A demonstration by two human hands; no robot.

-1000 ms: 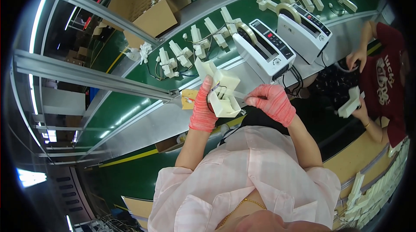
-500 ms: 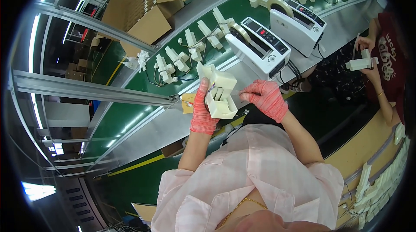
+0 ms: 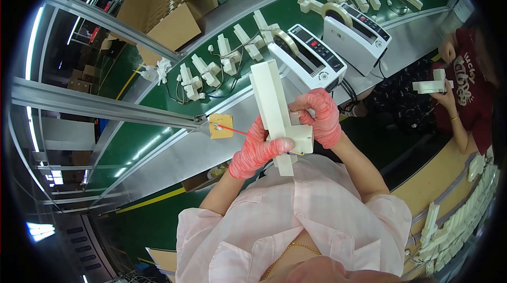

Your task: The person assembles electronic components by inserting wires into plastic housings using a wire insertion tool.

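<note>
Where a second ago the white plastic part sat low between the gloves with its short arm up, it is now swung up and turned, its long bar pointing away from the person toward the far edge of the green conveyor belt. The left hand, in a red glove, is closed around the part's lower stem; the right hand, gloved alike, wraps the cross-piece from the other side, fingers curled shut on it. The part is held in the air above the steel tabletop, touching nothing else. The turn suggests the person is checking or working another face of the piece. A small tan pad lies on the tabletop just beyond the left hand. Two tape dispensers stand at the belt's near edge, with more white parts lined up on the belt behind. At the right, a co-worker's hand holds a similar piece.
</note>
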